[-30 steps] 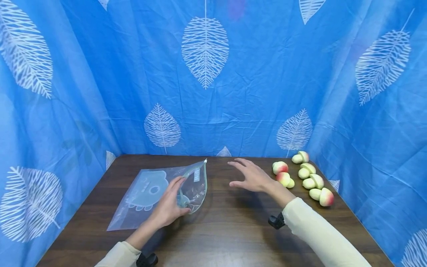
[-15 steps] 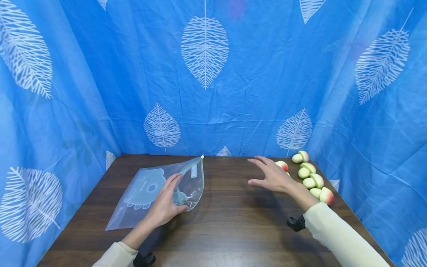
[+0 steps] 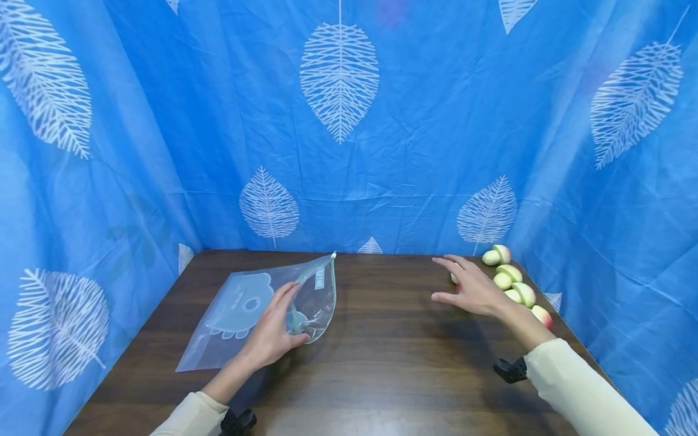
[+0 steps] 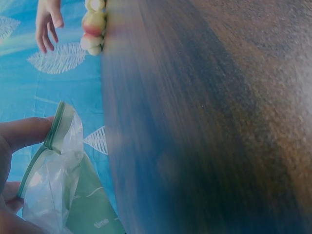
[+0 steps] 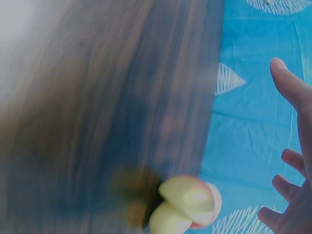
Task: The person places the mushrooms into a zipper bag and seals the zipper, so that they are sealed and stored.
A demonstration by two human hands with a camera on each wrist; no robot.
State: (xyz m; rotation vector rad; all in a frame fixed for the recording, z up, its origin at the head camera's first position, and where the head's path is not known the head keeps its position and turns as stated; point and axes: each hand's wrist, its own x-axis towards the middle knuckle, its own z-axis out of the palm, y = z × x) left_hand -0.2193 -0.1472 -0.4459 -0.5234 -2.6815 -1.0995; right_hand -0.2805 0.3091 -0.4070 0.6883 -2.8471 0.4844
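Observation:
My left hand [image 3: 272, 330] grips a translucent zip bag [image 3: 212, 345] near its mouth, thumb and fingers spread along the rim. A green strip [image 4: 36, 163] edges the bag's gaping mouth in the left wrist view, and a pale blue cartoon print [image 3: 240, 303] covers its front. Over the right side of the table my right hand [image 3: 477, 290] hovers with nothing in it, thumb and fingers spread apart. Just beyond it sit mushroom-shaped pieces [image 3: 508, 274], cream with reddish caps. The ones nearest that hand are mostly hidden behind it; two-lobed pieces [image 5: 187, 200] show low in the right wrist view.
The dark wood table [image 3: 376, 375] runs back to a blue curtain [image 3: 403, 151] with white leaf prints, which also hangs on both sides. Several mushroom-shaped pieces line the table's right edge. A black strap device [image 3: 511, 369] sits at the right wrist.
My right hand has moved right across the table, from near the middle to the mushroom-shaped pieces, now covering some. My left hand keeps the bag almost where it was.

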